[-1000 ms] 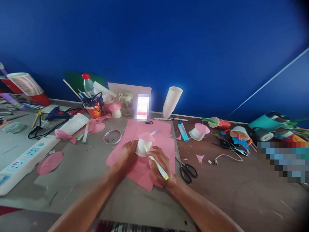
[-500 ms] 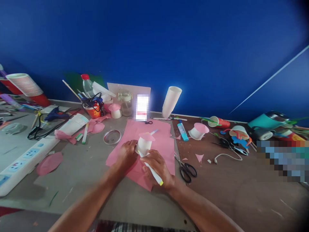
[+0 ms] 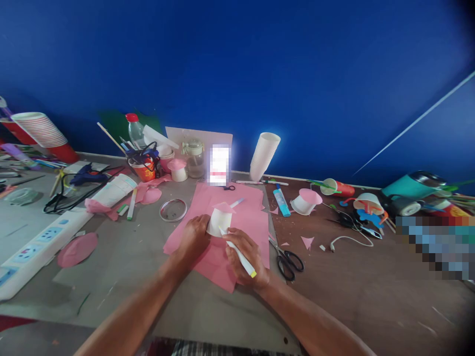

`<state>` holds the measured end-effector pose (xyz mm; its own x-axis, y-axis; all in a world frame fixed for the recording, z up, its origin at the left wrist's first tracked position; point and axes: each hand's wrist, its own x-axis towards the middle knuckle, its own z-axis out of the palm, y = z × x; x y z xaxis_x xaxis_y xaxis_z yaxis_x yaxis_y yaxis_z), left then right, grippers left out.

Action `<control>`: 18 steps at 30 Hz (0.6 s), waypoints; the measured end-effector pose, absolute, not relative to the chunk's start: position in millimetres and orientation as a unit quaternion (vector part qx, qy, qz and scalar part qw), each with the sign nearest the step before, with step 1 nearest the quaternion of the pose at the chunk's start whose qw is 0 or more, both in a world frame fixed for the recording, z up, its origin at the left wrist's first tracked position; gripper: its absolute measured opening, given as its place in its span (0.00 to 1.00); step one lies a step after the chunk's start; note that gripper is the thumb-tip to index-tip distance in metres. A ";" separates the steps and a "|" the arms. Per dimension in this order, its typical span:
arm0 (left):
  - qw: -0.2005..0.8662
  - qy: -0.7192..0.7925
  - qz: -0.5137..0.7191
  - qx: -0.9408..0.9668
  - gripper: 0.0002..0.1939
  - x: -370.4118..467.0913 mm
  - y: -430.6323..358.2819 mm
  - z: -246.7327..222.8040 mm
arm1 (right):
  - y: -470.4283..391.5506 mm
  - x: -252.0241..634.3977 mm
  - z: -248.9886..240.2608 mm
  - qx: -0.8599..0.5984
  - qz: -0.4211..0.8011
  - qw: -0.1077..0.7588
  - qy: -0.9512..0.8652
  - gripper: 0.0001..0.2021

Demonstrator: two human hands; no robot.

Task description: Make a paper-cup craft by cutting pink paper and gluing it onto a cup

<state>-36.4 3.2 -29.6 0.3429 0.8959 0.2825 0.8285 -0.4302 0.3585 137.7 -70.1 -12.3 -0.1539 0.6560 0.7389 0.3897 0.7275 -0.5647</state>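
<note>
My left hand (image 3: pixel 196 234) grips the left side of a small white paper cup (image 3: pixel 219 222) above pink paper (image 3: pixel 243 195). In my right hand (image 3: pixel 245 252) is a white marker (image 3: pixel 243 261) with a yellow end; its tip points at the cup's side. A piece of pink paper (image 3: pixel 223 207) shows at the cup's upper edge. Behind the cup lies a pale pen (image 3: pixel 237 201) on the pink sheet. Black-handled scissors (image 3: pixel 290 264) rest to the right of my right hand.
A power strip (image 3: pixel 37 247) and a metal ring lid (image 3: pixel 173 210) are on the left. Stacked white cups (image 3: pixel 264 155) stand at the back. To the right are a pink-topped cup (image 3: pixel 306 201), a blue tube (image 3: pixel 281 201) and a white cable (image 3: pixel 352 238).
The cup has tilted, so its pink-edged end points more away. My right hand has shifted slightly right with the marker, whose tip moved from the cup's lower edge to its side.
</note>
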 end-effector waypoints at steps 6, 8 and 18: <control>0.082 0.529 0.206 0.819 0.12 -37.2 2.2 -31.3 | -70.2 138.8 -7.8 -0.373 0.148 0.567 -0.719 0.13; 0.075 0.534 0.199 0.818 0.13 -36.8 1.7 -31.7 | -69.9 138.9 -8.9 -0.378 0.158 0.566 -0.715 0.12; 0.075 0.538 0.180 0.820 0.11 -36.1 1.6 -30.7 | -67.7 139.6 -14.5 -0.389 0.174 0.563 -0.708 0.10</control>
